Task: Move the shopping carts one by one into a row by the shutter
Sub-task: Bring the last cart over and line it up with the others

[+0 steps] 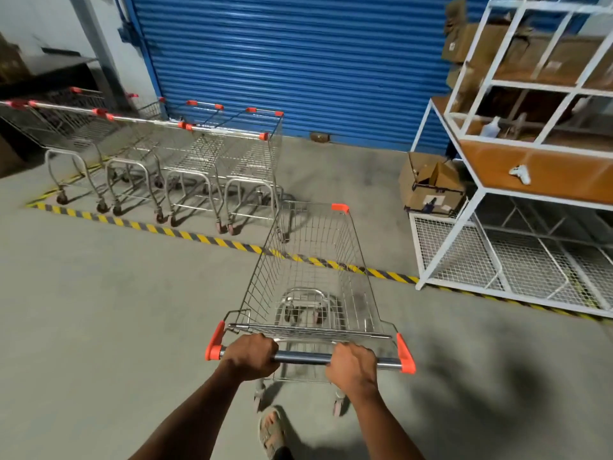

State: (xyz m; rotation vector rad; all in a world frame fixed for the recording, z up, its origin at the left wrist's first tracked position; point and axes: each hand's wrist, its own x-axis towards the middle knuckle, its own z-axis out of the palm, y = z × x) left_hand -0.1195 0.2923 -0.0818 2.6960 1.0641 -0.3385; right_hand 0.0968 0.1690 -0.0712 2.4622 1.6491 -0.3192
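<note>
A wire shopping cart (pixel 311 260) with orange corner caps stands right in front of me, nose toward the blue roller shutter (pixel 292 61). My left hand (pixel 250 356) and my right hand (pixel 353 365) are both closed around its steel handle bar (pixel 303 357). The cart's front end crosses the yellow-black floor tape (pixel 205 239). Several empty carts (pixel 172 154) stand side by side in a row to the left, in front of the shutter, handles facing me. The nearest of them is just left of my cart's nose.
A white metal-frame rack (pixel 471 207) with cardboard boxes and a wire-mesh base stands at the right. An open cardboard box (pixel 431 184) sits on its low corner. A dark table (pixel 49 66) stands at the far left. Bare concrete floor lies between row and rack.
</note>
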